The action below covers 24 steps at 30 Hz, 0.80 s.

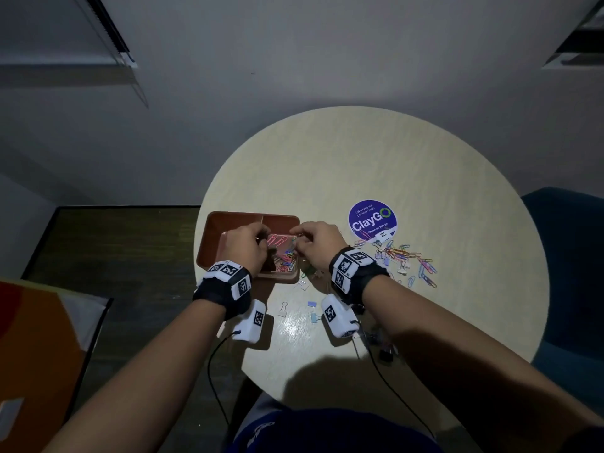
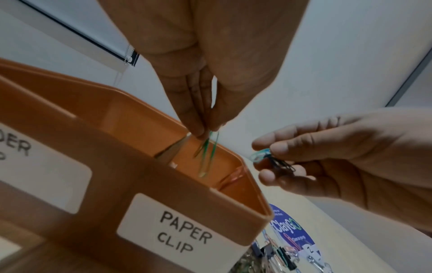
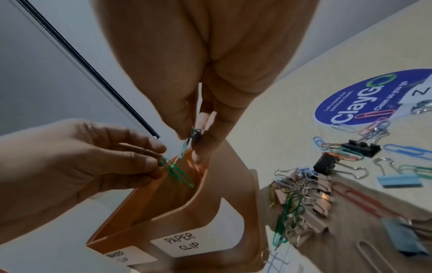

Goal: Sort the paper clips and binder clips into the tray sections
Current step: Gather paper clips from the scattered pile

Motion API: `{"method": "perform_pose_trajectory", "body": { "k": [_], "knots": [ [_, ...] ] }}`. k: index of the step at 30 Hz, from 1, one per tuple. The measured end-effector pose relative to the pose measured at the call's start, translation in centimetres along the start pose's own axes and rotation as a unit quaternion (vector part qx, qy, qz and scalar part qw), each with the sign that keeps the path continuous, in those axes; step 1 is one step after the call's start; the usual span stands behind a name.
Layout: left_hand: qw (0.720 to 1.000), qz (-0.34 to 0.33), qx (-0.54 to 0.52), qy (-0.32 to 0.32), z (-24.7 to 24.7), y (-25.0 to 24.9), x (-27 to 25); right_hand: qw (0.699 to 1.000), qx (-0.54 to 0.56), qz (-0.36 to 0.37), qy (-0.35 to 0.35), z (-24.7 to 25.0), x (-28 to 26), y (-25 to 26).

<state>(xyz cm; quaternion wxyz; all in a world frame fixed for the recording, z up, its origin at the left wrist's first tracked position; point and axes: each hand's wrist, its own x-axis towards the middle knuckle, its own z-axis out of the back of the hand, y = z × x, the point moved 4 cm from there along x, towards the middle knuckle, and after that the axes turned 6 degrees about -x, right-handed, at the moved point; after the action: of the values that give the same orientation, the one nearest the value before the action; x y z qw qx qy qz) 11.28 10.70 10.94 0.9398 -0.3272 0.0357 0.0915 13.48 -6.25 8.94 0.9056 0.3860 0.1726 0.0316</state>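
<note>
A brown tray sits at the round table's left edge, and its right section, labelled PAPER CLIP, holds several coloured paper clips. Over that section my left hand pinches a green paper clip that hangs down from its fingertips. Just to the right, my right hand pinches a small black binder clip with a light-blue paper clip dangling from it. In the head view both hands nearly meet above the tray.
Loose paper clips and binder clips lie right of the tray, near a purple ClayGo sticker. A few small binder clips lie by my wrists. A blue chair stands at the right, and an orange object at the left.
</note>
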Motion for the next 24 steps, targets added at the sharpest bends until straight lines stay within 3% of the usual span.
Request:
{"method": "perform_pose_trajectory", "body": {
  "k": [6, 11, 15, 19, 24],
  "knots": [
    [1.0, -0.004, -0.002, 0.007, -0.3, 0.3, 0.5, 0.996, 0.066, -0.041, -0.034, 0.9, -0.5, -2.0],
    [0.997, -0.063, -0.022, 0.03, -2.6, -2.2, 0.0, 0.991, 0.1, -0.074, -0.052, 2.8, -2.0, -5.5],
    [0.989, -0.124, -0.016, 0.082, -6.1, -4.0, -0.9, 0.993, 0.046, -0.098, -0.055, 4.6, -4.3, -10.3],
    [0.983, -0.133, 0.024, 0.127, -9.5, -4.6, -1.9, 0.987, 0.01, -0.15, -0.055, 6.1, -6.9, -15.5],
    [0.971, -0.143, 0.075, 0.176, -12.5, -5.8, -3.3, 0.983, -0.064, -0.158, -0.068, 7.7, -8.8, -19.8]
  ]
}}
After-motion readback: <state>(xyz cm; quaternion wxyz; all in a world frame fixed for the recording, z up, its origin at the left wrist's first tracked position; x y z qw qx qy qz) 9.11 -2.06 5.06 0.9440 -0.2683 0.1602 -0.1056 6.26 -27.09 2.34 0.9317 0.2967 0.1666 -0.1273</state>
